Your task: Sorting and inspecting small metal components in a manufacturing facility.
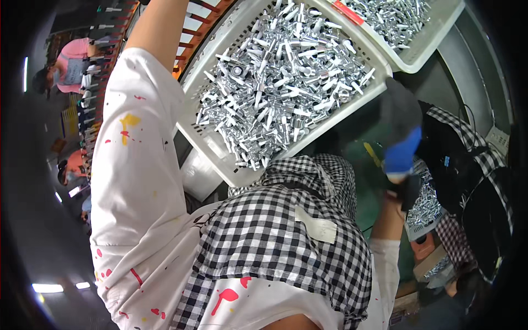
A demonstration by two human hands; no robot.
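Note:
My left arm (159, 33) reaches up past the top edge beside an orange-edged rack, and its hand is out of the picture. At the right, my right hand (402, 113) wears a dark grey glove with a blue cuff. It is smeared by motion, so its fingers and anything in them cannot be made out. The nearest thing to it is the corner of a pale plastic basket (330, 127). Heaped in that basket are many small silver cylindrical parts (286, 77) with white stems, lying in all directions.
A second pale basket (413, 65) of similar parts stands at the upper right, with a red strip (347, 12) at its rim. More silver parts fill a crate (422, 230) lower right, near black-and-white checked cloth (448, 118). People in pink (71, 55) are beyond the rack at left.

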